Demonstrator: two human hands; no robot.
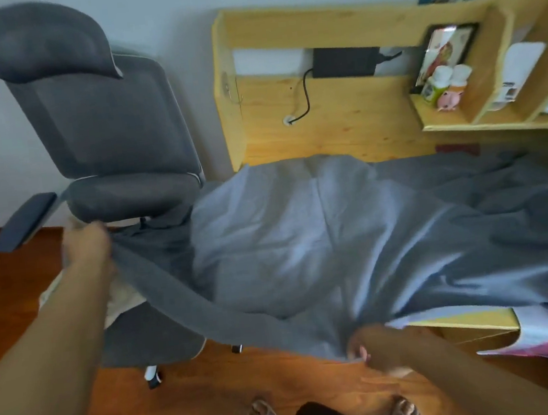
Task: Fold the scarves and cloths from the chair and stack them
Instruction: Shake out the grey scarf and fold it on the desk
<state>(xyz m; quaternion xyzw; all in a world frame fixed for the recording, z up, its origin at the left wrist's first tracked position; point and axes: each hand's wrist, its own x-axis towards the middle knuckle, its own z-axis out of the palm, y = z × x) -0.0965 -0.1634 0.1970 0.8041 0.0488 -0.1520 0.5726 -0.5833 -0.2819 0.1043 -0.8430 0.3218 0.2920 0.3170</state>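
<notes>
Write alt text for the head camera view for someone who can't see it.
A person's left hand and right hand each grip an edge of a large grey cloth, stretched from a grey office chair across a wooden desk. A cream cloth lies on the chair seat.

A wooden tabletop beyond the hands carries a spread grey cloth; behind it lie a black cable and a black box.

One head view looks down, somewhat blurred, near chair and desk.
</notes>
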